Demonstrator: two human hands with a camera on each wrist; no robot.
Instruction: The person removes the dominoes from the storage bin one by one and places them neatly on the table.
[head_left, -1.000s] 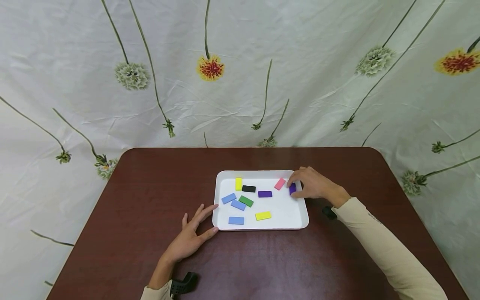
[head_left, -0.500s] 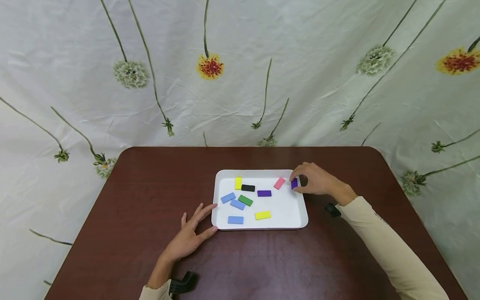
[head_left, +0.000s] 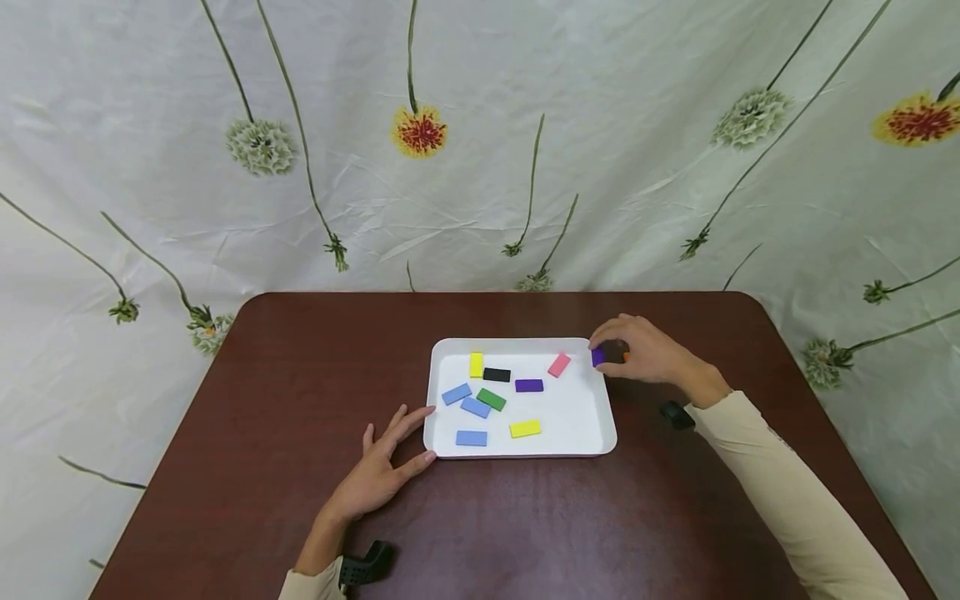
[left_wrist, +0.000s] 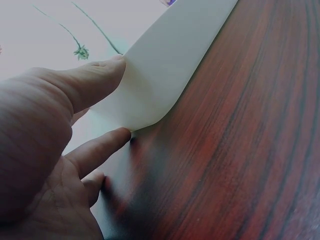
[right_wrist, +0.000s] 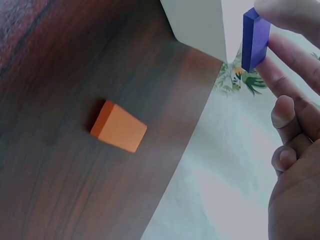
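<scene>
My right hand [head_left: 648, 354] pinches a purple block [right_wrist: 256, 42] between thumb and fingers, over the far right corner of the white tray [head_left: 570, 425]. In the right wrist view the block is raised beside the tray's corner. My left hand [head_left: 378, 475] lies at the tray's near left side, fingers spread and fairly straight. Its thumb and a fingertip touch the tray wall [left_wrist: 160, 75] in the left wrist view. An orange block [right_wrist: 120, 127] sits on the table under the right hand, mostly hidden by it in the head view.
Scattered in the tray are a black block [head_left: 497, 375], another purple block [head_left: 529, 386], a pink block [head_left: 558, 365], a green block [head_left: 491, 399], two yellow ones and several blue ones. The brown table [head_left: 337, 350] ends at a flower-printed cloth [head_left: 480, 192].
Gripping the purple block, my right hand has moved from inside the tray to the far right, up to its corner. The orange block now shows partly beneath it. My left hand stays put.
</scene>
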